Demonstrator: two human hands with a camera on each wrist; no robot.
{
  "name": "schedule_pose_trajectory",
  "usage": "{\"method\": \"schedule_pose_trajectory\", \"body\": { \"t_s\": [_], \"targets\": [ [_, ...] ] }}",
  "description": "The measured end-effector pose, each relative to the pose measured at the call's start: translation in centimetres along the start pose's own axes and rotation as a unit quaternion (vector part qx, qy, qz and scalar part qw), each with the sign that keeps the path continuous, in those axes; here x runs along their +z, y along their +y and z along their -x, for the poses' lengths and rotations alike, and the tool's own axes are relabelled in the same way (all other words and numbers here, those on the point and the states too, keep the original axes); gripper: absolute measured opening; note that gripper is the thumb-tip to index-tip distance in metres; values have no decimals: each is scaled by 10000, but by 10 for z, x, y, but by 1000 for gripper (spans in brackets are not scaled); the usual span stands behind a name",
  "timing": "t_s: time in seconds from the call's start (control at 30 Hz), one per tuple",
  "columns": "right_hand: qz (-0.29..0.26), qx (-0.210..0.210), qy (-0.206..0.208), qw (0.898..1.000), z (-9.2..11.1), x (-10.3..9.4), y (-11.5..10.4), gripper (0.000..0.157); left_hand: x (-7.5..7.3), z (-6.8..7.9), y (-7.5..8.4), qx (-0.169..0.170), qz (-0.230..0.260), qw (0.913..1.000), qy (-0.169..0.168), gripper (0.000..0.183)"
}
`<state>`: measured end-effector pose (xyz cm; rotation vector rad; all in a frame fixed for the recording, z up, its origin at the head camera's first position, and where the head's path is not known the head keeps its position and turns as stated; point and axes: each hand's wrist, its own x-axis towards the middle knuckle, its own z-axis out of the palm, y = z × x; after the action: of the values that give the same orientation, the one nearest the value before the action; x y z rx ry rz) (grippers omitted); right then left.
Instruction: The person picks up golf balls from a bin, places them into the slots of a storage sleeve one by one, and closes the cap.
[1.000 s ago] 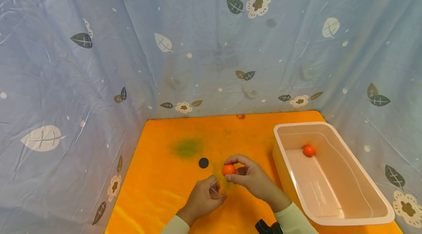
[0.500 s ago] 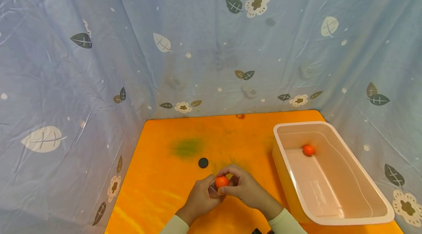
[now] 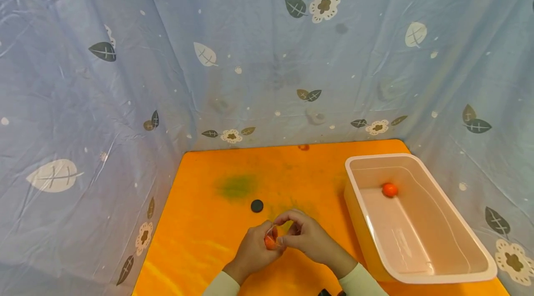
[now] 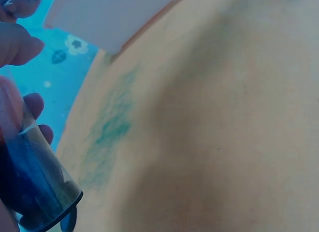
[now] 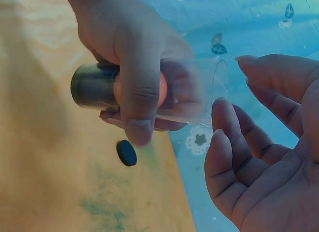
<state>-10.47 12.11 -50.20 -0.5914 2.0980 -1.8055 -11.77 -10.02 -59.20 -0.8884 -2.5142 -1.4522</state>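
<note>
My left hand grips a clear cylindrical tube, with the thumb across its side in the right wrist view. Inside, around the middle, sits an orange ball, partly covered by that thumb. The tube's far end looks dark. At the open mouth is my right hand, its fingers loosely bent around nothing, fingertips right at the rim. On the orange tabletop, just beyond the hands, lies a small black disc.
A pale pink plastic bin stands at the right of the table, with another orange ball in it. Blue patterned curtain hangs along the back and both sides.
My right hand has brought the orange ball left to the tube's mouth and let it go. The ball is now inside the tube. My left hand has stayed in place.
</note>
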Motion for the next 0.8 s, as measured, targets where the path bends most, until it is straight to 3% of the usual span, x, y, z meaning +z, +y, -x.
{"method": "schedule_pose_trajectory", "body": {
  "t_s": [0.37,0.8],
  "targets": [
    [-27,96,-4,9999,0,-1,-3,28,0,2,3,-188,94,9997,-85,38],
    [405,-213,528,9976,-4,-22,-25,27,-1,3,6,-489,185,9984,-193,32]
  ]
}}
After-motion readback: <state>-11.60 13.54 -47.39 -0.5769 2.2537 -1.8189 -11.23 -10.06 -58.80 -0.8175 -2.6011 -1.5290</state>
